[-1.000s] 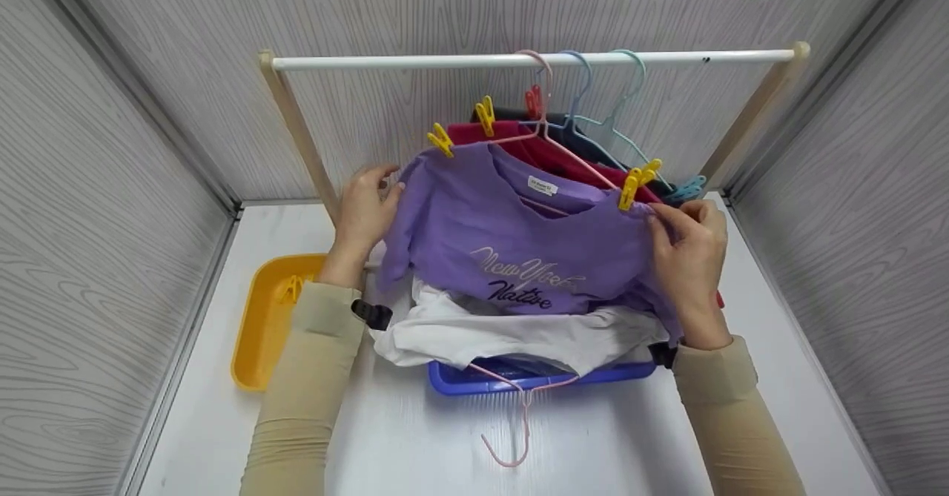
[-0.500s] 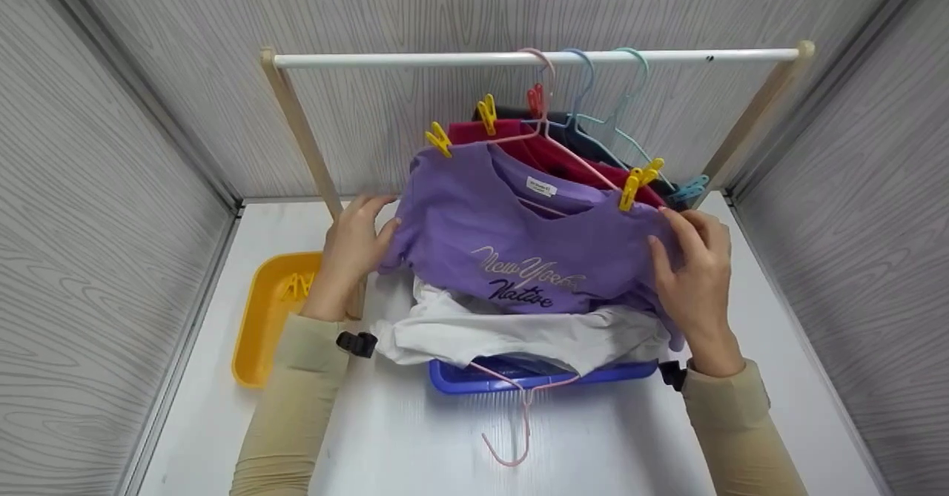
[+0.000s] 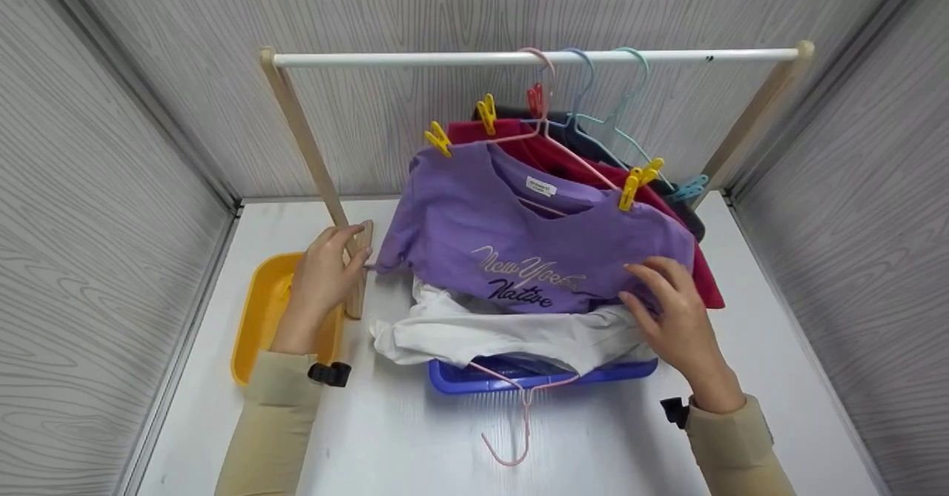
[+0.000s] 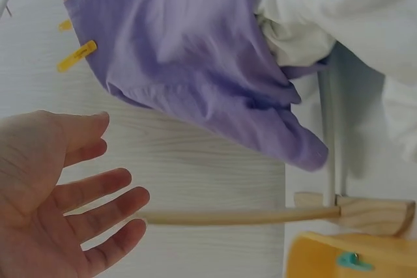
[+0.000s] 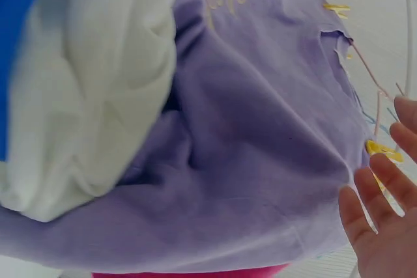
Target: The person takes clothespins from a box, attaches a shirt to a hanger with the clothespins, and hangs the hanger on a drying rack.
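Note:
A purple shirt [image 3: 460, 214] with "New York Native" lettering hangs on a pink hanger [image 3: 545, 110] from the white rail. A yellow clothespin [image 3: 438, 140] grips its left shoulder and another yellow clothespin [image 3: 629, 189] its right. My left hand [image 3: 323, 277] is off the shirt, above the yellow basket's edge, fingers relaxed and holding nothing, as the left wrist view confirms. My right hand [image 3: 675, 318] hovers in front of the shirt's lower right side, fingers loosely spread with nothing in them. Below lies a white garment [image 3: 511, 336] with a second pink hanger [image 3: 523, 399] poking out of its neck.
The white rail [image 3: 400, 59] on wooden legs also carries a dark red garment [image 3: 708, 281] and a dark garment behind it. A blue basket [image 3: 474, 385] sits under the white garment. At left stands a yellow basket [image 3: 256, 318] with clothespins.
Both hands have let go of the purple shirt's shoulders. The left hand has moved down and left toward the yellow basket; the right has come down toward me. The shirt's sleeves now hang loose.

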Demonstrator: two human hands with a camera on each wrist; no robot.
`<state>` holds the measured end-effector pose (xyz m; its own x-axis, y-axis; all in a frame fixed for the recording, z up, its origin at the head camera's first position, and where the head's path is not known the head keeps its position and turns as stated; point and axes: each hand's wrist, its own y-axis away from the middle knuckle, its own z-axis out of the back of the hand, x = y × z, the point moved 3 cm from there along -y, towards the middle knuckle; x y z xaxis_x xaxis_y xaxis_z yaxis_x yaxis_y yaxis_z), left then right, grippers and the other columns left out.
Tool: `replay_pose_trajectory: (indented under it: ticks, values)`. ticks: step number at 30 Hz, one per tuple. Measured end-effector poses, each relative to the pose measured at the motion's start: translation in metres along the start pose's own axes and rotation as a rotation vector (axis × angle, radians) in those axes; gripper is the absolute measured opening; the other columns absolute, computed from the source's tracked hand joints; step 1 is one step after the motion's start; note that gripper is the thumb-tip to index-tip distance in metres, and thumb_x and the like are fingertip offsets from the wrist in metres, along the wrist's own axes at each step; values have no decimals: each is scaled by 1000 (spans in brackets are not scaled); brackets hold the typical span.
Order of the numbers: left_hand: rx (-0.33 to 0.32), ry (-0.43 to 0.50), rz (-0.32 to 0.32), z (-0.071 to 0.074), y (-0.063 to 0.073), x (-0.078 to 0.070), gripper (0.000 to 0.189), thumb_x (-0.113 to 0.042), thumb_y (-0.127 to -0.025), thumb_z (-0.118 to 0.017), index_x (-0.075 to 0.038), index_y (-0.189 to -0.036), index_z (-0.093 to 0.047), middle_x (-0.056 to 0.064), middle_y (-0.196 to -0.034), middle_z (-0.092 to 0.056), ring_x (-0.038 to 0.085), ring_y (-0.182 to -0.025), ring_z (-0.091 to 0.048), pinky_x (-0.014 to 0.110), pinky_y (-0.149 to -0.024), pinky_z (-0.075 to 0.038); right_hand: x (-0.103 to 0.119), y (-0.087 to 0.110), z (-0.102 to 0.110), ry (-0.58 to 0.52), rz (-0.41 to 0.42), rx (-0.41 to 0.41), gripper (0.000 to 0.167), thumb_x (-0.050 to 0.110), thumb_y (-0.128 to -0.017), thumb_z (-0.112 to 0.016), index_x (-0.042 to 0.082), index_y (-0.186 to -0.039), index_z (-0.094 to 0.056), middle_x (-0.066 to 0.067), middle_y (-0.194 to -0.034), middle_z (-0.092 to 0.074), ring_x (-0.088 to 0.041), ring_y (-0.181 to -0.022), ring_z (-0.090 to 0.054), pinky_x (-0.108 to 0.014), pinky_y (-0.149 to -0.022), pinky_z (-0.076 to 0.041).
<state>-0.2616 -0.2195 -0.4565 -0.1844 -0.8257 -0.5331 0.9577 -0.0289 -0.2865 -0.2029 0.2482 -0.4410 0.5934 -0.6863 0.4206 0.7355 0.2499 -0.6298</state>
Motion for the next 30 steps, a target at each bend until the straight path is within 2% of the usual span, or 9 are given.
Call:
replay_pose_trajectory:
  ticks: [3,9,12,16,19,26,30]
  values:
    - [16,3,35,1,8,11,40,-22,-95,-65,-3,-130,-61,22,-126,-58,42,-111,-59,57,-89,-47,-3,11,-6,-2,-4,83,41,0,-80,-79,6,-119,-67,-10,-121,-58,-24,-114,-52,-15,-103,-32]
    - [46,-4,82,1,20,30,42,-26,-97,-63,-2,-131,-60,23,-126,-58,42,-112,-57,58,-90,-46,-14,29,-16,10,3,193,36,-3,-78,-80,7,-111,-70,-4,-113,-61,-19,-106,-55,-13,-99,-34]
    - [49,-9,95,3,27,39,40,-24,-97,-63,0,-129,-60,24,-127,-57,44,-115,-55,59,-92,-45,-20,37,-20,29,10,245,32,-3,-77,-81,7,-106,-71,-3,-109,-62,-18,-104,-56,-19,-94,-40]
    - [51,-6,114,3,34,52,39,-20,-96,-63,1,-129,-59,25,-129,-56,45,-116,-53,61,-92,-44,-28,46,-27,49,43,313,29,0,-76,-82,8,-101,-71,-1,-104,-64,-19,-101,-59,-33,-89,-46]
    - [79,0,150,1,40,62,42,-21,-96,-63,2,-131,-58,26,-129,-55,45,-116,-53,60,-92,-44,-33,54,-32,62,72,345,29,1,-73,-84,9,-98,-72,-1,-102,-65,-20,-98,-60,-39,-87,-48]
    - [175,29,293,-3,50,81,47,-25,-99,-60,3,-136,-52,28,-133,-51,45,-120,-49,59,-100,-40,-41,66,-40,106,77,390,30,-2,-69,-86,10,-92,-72,-7,-105,-66,-28,-102,-61,-46,-89,-49]
    - [202,16,316,-6,53,89,47,-21,-99,-60,5,-137,-51,30,-134,-50,46,-121,-48,58,-102,-38,-44,69,-42,121,63,394,30,-7,-68,-84,7,-92,-72,-10,-108,-65,-30,-103,-60,-47,-90,-48]
